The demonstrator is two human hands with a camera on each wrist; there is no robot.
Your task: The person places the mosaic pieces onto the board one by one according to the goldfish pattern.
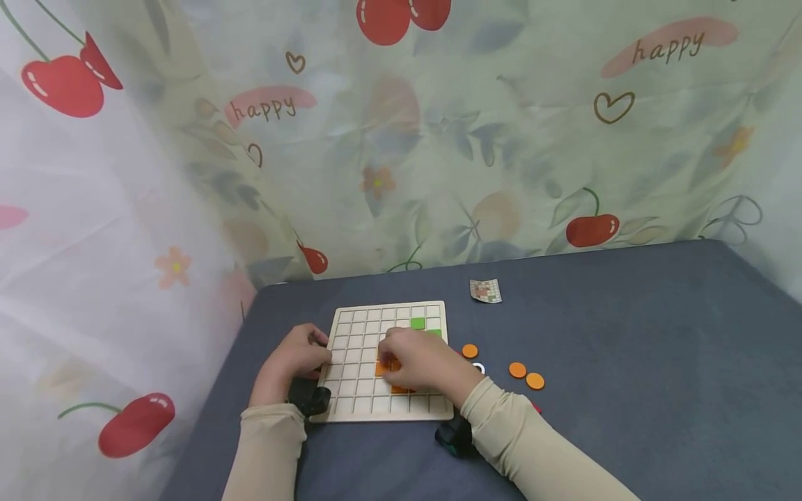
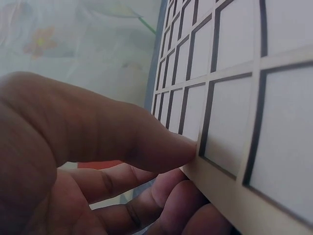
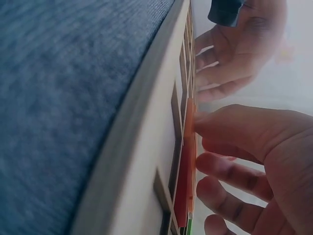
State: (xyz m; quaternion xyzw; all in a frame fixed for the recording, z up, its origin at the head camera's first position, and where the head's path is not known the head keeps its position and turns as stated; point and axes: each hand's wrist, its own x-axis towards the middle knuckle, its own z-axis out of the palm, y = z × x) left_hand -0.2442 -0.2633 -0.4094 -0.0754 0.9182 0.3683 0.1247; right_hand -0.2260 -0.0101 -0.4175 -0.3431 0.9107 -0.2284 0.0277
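A pale wooden grid board (image 1: 353,407) lies on the dark cloth. My left hand (image 1: 299,353) grips its left edge, the thumb on the top face and the fingers curled at the rim in the left wrist view. Over the board's lower right part is my right hand (image 1: 421,358). Its thumb and fingertips touch down around orange tiles (image 1: 399,390), which it partly hides. Low along the board, the right wrist view shows an orange piece (image 3: 190,117) at the thumb tip and a red piece (image 3: 182,188) beside it. A green tile (image 1: 418,323) sits in an upper right cell.
Orange discs (image 1: 517,369) lie on the grey-blue table cloth (image 1: 626,348) right of the board, near a white ring (image 1: 479,367) and a bit of red by the right sleeve. A small patterned card (image 1: 485,291) is farther back. Printed curtains (image 1: 438,139) surround the table.
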